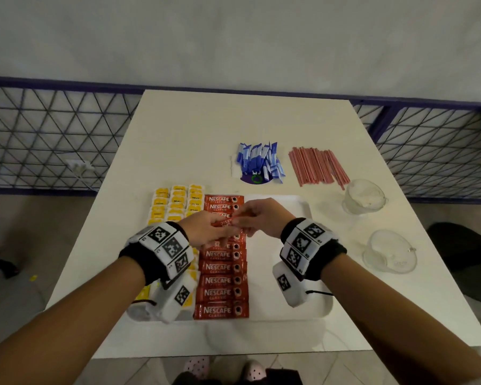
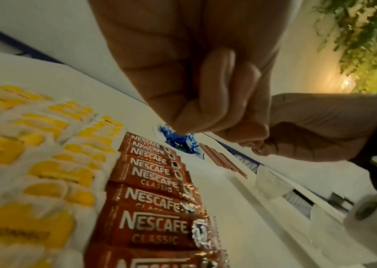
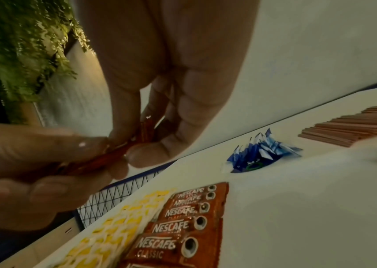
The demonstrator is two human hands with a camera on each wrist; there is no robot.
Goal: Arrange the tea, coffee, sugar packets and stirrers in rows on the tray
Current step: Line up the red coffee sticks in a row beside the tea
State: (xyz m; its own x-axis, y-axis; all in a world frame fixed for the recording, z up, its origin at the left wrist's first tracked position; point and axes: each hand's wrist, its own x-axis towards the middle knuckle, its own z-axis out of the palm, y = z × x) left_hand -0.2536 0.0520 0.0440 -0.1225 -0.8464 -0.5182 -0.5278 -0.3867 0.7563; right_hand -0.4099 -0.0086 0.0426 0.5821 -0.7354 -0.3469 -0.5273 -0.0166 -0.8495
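Observation:
Above the white tray (image 1: pixel 295 202) both hands meet over a row of red coffee packets (image 1: pixel 222 282). My left hand (image 1: pixel 206 230) and right hand (image 1: pixel 261 215) each pinch red coffee packets (image 1: pixel 224 223) between them; in the right wrist view the held red packet (image 3: pixel 114 154) shows between thumbs and fingers. Yellow tea packets (image 1: pixel 177 202) lie in rows on the tray's left part. Blue sugar packets (image 1: pixel 260 162) and pink stirrers (image 1: pixel 317 166) lie in heaps on the table beyond the tray.
Two clear glass cups (image 1: pixel 363 197) (image 1: pixel 389 251) stand on the white table (image 1: pixel 206 129) to the right of the tray. A wire-mesh railing (image 1: pixel 53 134) runs behind the table. The tray's right half (image 1: pixel 295 312) is bare.

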